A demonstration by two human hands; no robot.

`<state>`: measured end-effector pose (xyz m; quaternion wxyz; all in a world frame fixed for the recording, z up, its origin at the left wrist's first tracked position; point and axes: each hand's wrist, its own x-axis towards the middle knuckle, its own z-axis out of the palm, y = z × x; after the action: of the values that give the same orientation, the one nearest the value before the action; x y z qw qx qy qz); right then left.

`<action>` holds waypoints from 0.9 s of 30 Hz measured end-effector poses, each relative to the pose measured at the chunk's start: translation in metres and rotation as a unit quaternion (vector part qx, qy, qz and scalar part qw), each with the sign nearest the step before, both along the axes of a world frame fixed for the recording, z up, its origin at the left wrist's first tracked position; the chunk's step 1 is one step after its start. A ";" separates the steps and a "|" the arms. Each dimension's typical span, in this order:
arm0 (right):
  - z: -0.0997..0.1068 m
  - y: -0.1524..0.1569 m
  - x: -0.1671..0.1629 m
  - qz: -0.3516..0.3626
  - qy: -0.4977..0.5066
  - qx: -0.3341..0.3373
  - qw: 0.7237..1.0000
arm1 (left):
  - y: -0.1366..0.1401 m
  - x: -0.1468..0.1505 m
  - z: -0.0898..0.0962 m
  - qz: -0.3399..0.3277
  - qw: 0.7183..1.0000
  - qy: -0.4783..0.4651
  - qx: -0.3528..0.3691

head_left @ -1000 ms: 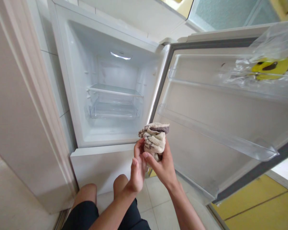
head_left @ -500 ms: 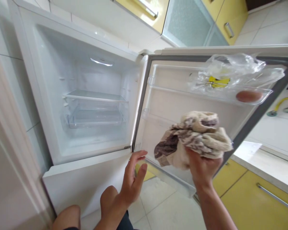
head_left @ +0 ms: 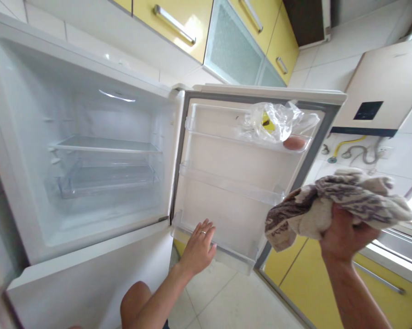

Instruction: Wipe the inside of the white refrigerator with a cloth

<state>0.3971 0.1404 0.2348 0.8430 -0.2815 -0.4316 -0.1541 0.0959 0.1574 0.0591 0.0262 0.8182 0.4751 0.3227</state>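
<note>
Since the earlier frames the right hand [head_left: 346,233] has carried the bunched cloth [head_left: 332,205], clenched, out right of the open fridge door [head_left: 226,201], while the open left hand [head_left: 199,246] rests near its lowest shelf [head_left: 219,256], unwiped yet.

The right hand [head_left: 346,233] grips a bunched, brown-patterned cloth [head_left: 332,205] beside the open fridge door [head_left: 226,201], while the left hand [head_left: 198,249], fingers spread, rests near the door's lowest shelf [head_left: 219,253], and a clear plastic bag [head_left: 274,121] and an egg [head_left: 294,143] sit in the top shelf.
</note>
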 end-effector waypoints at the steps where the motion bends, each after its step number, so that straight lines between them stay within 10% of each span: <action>1: -0.007 0.008 0.003 0.027 0.035 -0.021 0.999 | 0.004 0.004 -0.001 -0.001 1.000 0.020 -0.009; 9: -0.043 0.039 -0.033 0.104 0.094 -0.089 0.986 | 0.027 0.004 -0.039 0.009 0.992 0.096 -0.078; 16: -0.051 0.015 -0.045 -0.072 -0.102 -0.055 0.991 | 0.023 0.001 -0.048 0.001 0.994 0.079 -0.074; 27: 0.001 0.033 -0.163 -0.215 -0.502 -0.110 0.831 | 0.019 0.012 -0.033 0.031 0.989 0.101 -0.099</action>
<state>0.2343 0.1729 0.2353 0.4195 -0.3420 -0.7382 -0.4026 0.1075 0.1762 0.0261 0.0485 0.8247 0.5302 0.1907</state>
